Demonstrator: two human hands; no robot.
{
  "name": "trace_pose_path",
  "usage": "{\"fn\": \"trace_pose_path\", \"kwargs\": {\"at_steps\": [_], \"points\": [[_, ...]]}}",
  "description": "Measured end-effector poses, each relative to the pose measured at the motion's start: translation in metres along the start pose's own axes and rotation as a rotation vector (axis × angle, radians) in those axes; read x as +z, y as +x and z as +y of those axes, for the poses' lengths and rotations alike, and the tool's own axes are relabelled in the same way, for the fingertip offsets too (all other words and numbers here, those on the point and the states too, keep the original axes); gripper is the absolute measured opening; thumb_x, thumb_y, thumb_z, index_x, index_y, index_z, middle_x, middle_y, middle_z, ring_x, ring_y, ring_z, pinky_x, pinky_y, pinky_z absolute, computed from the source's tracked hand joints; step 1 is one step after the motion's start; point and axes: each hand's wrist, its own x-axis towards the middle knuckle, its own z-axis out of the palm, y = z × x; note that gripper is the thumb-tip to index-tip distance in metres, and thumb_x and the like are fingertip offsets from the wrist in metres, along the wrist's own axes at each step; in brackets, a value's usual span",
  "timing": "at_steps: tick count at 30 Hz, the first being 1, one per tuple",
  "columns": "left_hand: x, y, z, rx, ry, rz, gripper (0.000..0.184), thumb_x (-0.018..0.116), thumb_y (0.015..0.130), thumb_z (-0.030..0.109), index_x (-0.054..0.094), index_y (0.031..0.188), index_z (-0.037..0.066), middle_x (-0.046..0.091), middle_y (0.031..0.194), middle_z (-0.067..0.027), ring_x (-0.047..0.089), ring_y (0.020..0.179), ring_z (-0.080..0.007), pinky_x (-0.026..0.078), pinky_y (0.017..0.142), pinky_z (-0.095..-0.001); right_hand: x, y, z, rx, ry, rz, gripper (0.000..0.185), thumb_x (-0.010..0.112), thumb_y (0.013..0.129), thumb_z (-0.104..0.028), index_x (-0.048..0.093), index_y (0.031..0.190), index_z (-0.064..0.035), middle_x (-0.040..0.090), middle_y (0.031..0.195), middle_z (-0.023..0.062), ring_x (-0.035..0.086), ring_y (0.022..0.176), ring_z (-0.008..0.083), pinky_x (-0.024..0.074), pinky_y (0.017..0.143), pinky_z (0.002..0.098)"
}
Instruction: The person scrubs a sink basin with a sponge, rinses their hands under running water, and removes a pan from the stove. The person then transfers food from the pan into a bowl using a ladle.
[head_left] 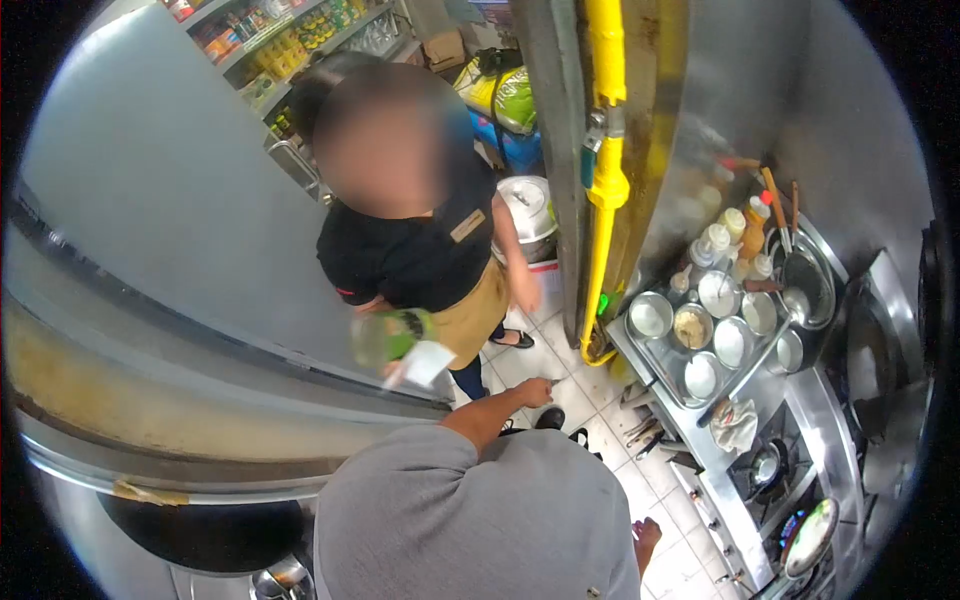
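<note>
My left hand (534,392) reaches out ahead of my grey shirt, above the tiled floor. Its fingers are closed, and a small dark tip shows at their end; what it is I cannot make out. Low at my right side hangs my right hand (649,540), partly hidden by my shirt. Its fingers look curled, with a small pinkish spot beside them. Facing me stands a person in a black shirt and tan apron (465,293). That person's hand holds a blurred clear container with green contents (392,336) and a white paper-like piece (427,364).
On the right, a steel counter holds a tray (655,372) of several metal bowls, bottles (712,240) and a ladle. A lit burner heats a pan (810,538). A yellow pipe (603,230) runs down the wall; stocked shelves (290,50) stand behind the person.
</note>
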Motion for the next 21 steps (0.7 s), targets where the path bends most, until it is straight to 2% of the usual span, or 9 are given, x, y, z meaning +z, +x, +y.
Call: {"fn": "trace_pose_path", "kwargs": {"at_steps": [1, 2, 4, 7, 8, 10, 12, 18, 21], "points": [[0.005, -0.001, 0.003, 0.009, 0.004, -0.014, 0.036, 0.075, 0.079, 0.033, 0.072, 0.102, 0.005, 0.071, 0.101, -0.0203, 0.069, 0.096, -0.0354, 0.053, 0.088, -0.0452, -0.007, 0.004, 0.007, 0.004, 0.009, 0.015, 0.015, 0.057, 0.087, -0.017, 0.059, 0.099, -0.0089, 0.06, 0.08, 0.0075, 0.06, 0.069, 0.0199, 0.0491, 0.058, 0.038], [0.011, 0.004, 0.001, 0.141, 0.063, 0.011, 0.036, 0.074, 0.079, 0.034, 0.073, 0.1, 0.005, 0.071, 0.103, -0.0207, 0.068, 0.096, -0.0357, 0.053, 0.088, -0.0452, -0.023, 0.033, 0.031, -0.1, -0.128, -0.061, 0.014, 0.057, 0.088, -0.018, 0.059, 0.098, -0.0095, 0.06, 0.079, 0.0069, 0.06, 0.068, 0.0196, 0.0493, 0.057, 0.0373], [0.05, 0.044, -0.019, 0.391, 0.267, 0.023, 0.034, 0.073, 0.079, 0.036, 0.074, 0.092, 0.005, 0.071, 0.102, -0.0203, 0.067, 0.096, -0.0358, 0.053, 0.087, -0.0441, -0.033, 0.004, 0.024, 0.076, -0.008, 0.086, 0.012, 0.058, 0.089, -0.02, 0.059, 0.097, -0.0107, 0.06, 0.076, 0.0056, 0.061, 0.068, 0.0181, 0.0503, 0.054, 0.0342], [0.071, 0.041, 0.029, 0.208, -0.159, -0.038, 0.025, 0.076, 0.076, 0.028, 0.072, 0.09, 0.008, 0.072, 0.088, -0.0124, 0.069, 0.084, -0.0298, 0.056, 0.081, -0.0403, -0.077, -0.003, 0.056, -0.119, 0.15, -0.006, 0.024, 0.068, 0.086, -0.025, 0.06, 0.1, -0.0083, 0.062, 0.08, 0.0048, 0.065, 0.072, 0.0175, 0.0532, 0.058, 0.0323], [0.084, 0.047, 0.039, 0.379, -0.093, 0.045, 0.024, 0.075, 0.076, 0.02, 0.07, 0.095, 0.006, 0.073, 0.088, -0.0121, 0.07, 0.081, -0.0279, 0.057, 0.077, -0.0384, -0.087, -0.01, 0.057, -0.122, 0.162, 0.017, 0.025, 0.066, 0.087, -0.024, 0.061, 0.104, -0.0062, 0.063, 0.081, 0.006, 0.066, 0.071, 0.0185, 0.0539, 0.058, 0.0327], [0.08, 0.016, 0.126, 0.171, -0.166, -0.048, 0.02, 0.073, 0.079, 0.013, 0.07, 0.097, 0.006, 0.074, 0.089, -0.0129, 0.071, 0.083, -0.0229, 0.056, 0.076, -0.0345, -0.101, -0.014, 0.058, -0.018, 0.145, 0.121, 0.015, 0.057, 0.089, -0.018, 0.061, 0.099, -0.008, 0.065, 0.084, 0.0087, 0.065, 0.074, 0.0202, 0.0541, 0.061, 0.0372], [0.116, 0.038, 0.149, 0.363, -0.186, -0.02, 0.019, 0.072, 0.082, 0.014, 0.068, 0.099, 0.007, 0.074, 0.087, -0.0109, 0.071, 0.082, -0.0223, 0.055, 0.074, -0.0343, -0.116, -0.019, 0.07, 0.008, 0.19, 0.178, 0.016, 0.058, 0.089, -0.018, 0.062, 0.1, -0.0071, 0.065, 0.083, 0.0087, 0.065, 0.072, 0.0199, 0.0541, 0.06, 0.0367], [0.166, 0.062, 0.263, 0.624, -0.291, -0.013, 0.025, 0.071, 0.086, 0.018, 0.064, 0.107, 0.008, 0.07, 0.083, -0.0105, 0.069, 0.078, -0.0238, 0.054, 0.072, -0.0348, -0.133, -0.042, 0.114, 0.182, 0.2, 0.241, 0.02, 0.057, 0.091, -0.016, 0.064, 0.105, -0.0042, 0.067, 0.081, 0.0091, 0.067, 0.069, 0.02, 0.0549, 0.057, 0.0345], [0.155, 0.047, 0.348, 0.695, 0.081, 0.064, 0.032, 0.069, 0.084, 0.015, 0.061, 0.114, 0.008, 0.066, 0.098, -0.0157, 0.065, 0.091, -0.0296, 0.052, 0.082, -0.0402, -0.138, -0.034, 0.13, 0.122, 0.242, 0.272, 0.025, 0.058, 0.091, -0.017, 0.064, 0.111, -0.0028, 0.069, 0.083, 0.0098, 0.068, 0.071, 0.0196, 0.0563, 0.06, 0.0348]]}}
